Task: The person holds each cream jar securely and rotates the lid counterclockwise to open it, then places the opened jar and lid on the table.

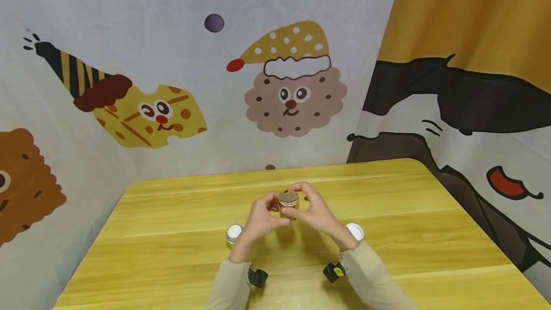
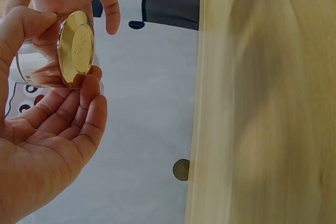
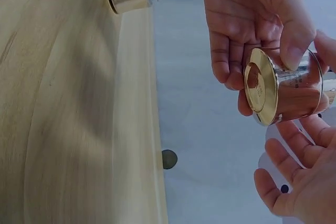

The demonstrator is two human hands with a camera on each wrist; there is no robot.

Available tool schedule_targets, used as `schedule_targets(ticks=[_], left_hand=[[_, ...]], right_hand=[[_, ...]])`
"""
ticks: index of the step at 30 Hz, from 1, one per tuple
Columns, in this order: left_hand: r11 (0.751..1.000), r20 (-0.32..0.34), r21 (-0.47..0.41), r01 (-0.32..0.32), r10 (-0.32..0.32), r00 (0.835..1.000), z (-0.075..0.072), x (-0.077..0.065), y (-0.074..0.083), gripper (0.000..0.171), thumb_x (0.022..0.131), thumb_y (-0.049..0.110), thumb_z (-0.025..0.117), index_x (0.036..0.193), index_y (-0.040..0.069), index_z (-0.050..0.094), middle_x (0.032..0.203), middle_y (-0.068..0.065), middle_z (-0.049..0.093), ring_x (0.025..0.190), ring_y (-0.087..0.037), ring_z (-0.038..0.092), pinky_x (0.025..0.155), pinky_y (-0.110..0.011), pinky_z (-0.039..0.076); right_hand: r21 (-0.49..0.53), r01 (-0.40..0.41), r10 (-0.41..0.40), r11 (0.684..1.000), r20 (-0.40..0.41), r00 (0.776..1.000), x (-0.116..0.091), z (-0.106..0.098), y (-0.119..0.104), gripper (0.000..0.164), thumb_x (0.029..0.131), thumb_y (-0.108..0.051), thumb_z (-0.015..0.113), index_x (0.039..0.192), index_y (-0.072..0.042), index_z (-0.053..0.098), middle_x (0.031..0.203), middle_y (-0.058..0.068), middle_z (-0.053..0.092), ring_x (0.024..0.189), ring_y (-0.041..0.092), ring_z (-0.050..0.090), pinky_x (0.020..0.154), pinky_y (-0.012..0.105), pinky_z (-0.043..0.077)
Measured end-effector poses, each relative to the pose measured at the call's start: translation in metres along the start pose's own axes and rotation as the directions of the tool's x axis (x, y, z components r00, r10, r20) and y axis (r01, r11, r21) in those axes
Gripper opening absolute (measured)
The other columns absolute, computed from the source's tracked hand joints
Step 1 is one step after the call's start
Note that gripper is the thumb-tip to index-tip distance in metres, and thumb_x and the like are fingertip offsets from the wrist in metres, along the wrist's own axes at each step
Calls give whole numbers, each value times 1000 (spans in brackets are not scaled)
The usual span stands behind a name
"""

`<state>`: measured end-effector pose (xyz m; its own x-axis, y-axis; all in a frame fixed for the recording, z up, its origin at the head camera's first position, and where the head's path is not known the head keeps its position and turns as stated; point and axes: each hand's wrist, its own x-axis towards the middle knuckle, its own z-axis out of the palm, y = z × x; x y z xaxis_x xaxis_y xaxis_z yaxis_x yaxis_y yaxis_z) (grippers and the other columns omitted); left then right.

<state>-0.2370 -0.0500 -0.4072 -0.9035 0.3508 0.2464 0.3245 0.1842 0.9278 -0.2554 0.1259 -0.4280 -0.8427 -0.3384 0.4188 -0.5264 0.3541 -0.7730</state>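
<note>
A shiny gold cosmetic jar (image 1: pixel 288 200) with a mirror-like lid is held above the table between both hands. My left hand (image 1: pixel 262 216) grips its lower body, thumb on the side and fingers curled near the gold base (image 2: pixel 81 48). From the other side my right hand (image 1: pixel 316 212) holds the lid end, thumb in front and index finger at the far edge. Its remaining fingers (image 3: pixel 275 163) are spread loosely below. A second gold jar (image 1: pixel 233 238), with a white top face, stands beside my left wrist. A round white-lined lid (image 1: pixel 355 230) lies beside my right wrist.
The wood-grain table (image 1: pixel 181 214) reaches back to a pale curtain (image 1: pixel 172 37) printed with cartoon food figures. Black wrist cameras (image 1: pixel 258 278) are strapped to both wrists, low over the table.
</note>
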Motion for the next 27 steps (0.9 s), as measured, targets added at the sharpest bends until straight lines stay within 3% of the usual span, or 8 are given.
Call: schedule_targets(ticks=[5, 10, 17, 22, 27], left_hand=[[1000, -6, 10, -3, 3, 1000, 0, 0, 1, 30, 69, -4, 72, 97, -6, 60, 84, -4, 59, 81, -31, 55, 76, -39, 49], [1000, -6, 8, 3, -3, 1000, -1, 0, 1, 30, 70, -4, 72, 98, -6, 60, 84, -4, 59, 83, -35, 56, 78, -42, 49], [1000, -7, 1, 1, -1, 1000, -1, 0, 0, 32, 69, -4, 73, 98, -9, 59, 84, -5, 60, 83, -34, 56, 79, -48, 48], [1000, -1, 4, 2, -2, 1000, -1, -1, -2, 31, 70, -4, 73, 97, -8, 59, 84, -5, 60, 82, -32, 55, 79, -46, 49], [999, 0, 39, 4, -4, 1000, -1, -2, -3, 33, 69, -4, 72, 100, -6, 60, 86, -6, 61, 82, -29, 56, 78, -39, 50]], right_hand=[[-18, 21, -21, 1000, -8, 1000, 1, -1, 0, 41, 76, -11, 77, 113, -5, 59, 113, 9, 60, 102, 21, 49, 81, 34, 37], [-8, 35, -35, 999, -7, 999, 2, -1, -3, 42, 75, -5, 76, 113, 0, 60, 113, 14, 60, 101, 27, 50, 80, 31, 36], [8, 45, -45, 999, 4, 999, 1, -9, -36, 37, 76, 2, 72, 110, 8, 59, 110, 22, 59, 98, 28, 51, 79, 25, 35], [2, 53, -53, 999, -2, 999, 1, -7, -25, 37, 77, 0, 73, 112, 4, 60, 112, 18, 59, 98, 29, 52, 79, 31, 39], [11, 28, -28, 1000, -2, 1000, 2, -9, -33, 39, 78, 0, 72, 114, 6, 59, 113, 18, 60, 100, 25, 51, 80, 35, 39]])
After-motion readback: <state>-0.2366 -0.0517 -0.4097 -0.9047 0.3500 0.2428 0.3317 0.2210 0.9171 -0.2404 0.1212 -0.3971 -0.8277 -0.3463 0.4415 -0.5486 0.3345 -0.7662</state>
